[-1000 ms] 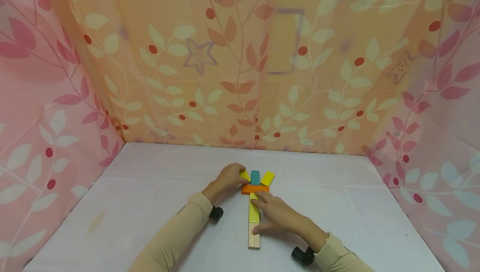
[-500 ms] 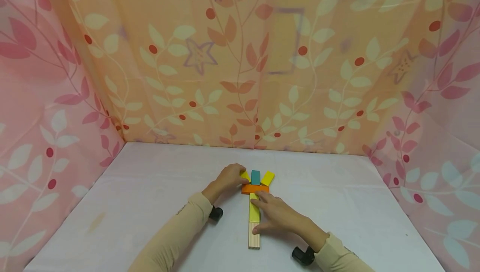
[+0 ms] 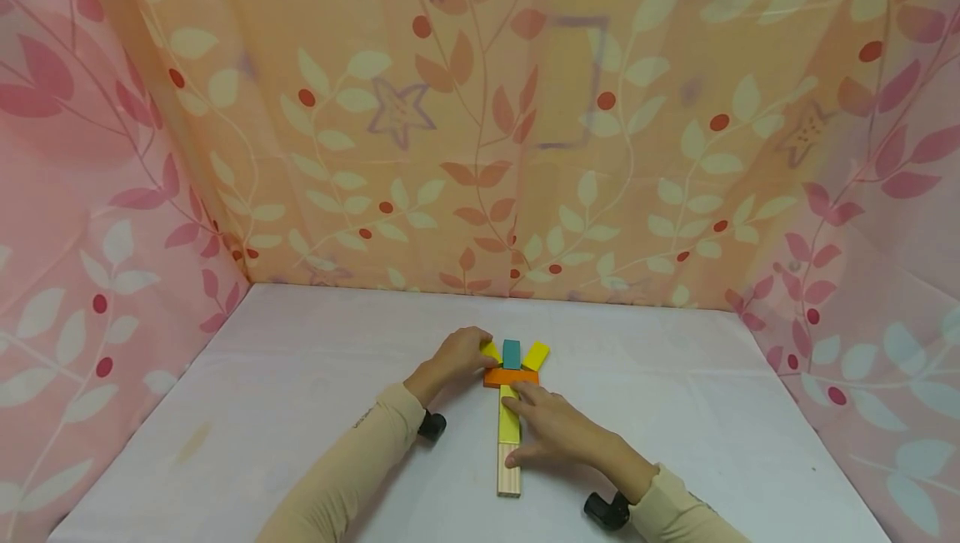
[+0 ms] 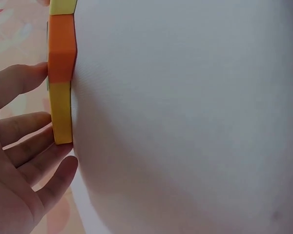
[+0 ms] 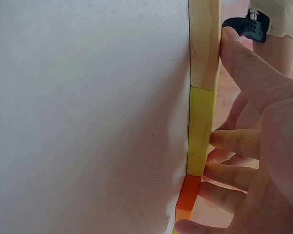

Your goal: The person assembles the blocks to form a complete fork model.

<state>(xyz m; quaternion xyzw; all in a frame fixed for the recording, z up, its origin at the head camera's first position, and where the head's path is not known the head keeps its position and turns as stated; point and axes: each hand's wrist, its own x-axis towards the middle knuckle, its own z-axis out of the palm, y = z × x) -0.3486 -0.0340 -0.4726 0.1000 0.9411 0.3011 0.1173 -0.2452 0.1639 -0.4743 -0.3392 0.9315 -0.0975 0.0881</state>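
Observation:
Flat wooden blocks lie in a branching figure on the white table. My left hand rests around the left yellow block; in the left wrist view its fingers touch that block's top and outer end, with the thumb by the orange block. My right hand spreads along the stem, its straight fingers touching the pale yellow block and the orange one, its thumb on the plain wood block. A teal block and a right yellow block stand above the orange block, untouched.
White cloth covers the table. Patterned curtains close off the back and both sides. A black wrist camera sits beneath the right wrist, and another black camera beneath the left.

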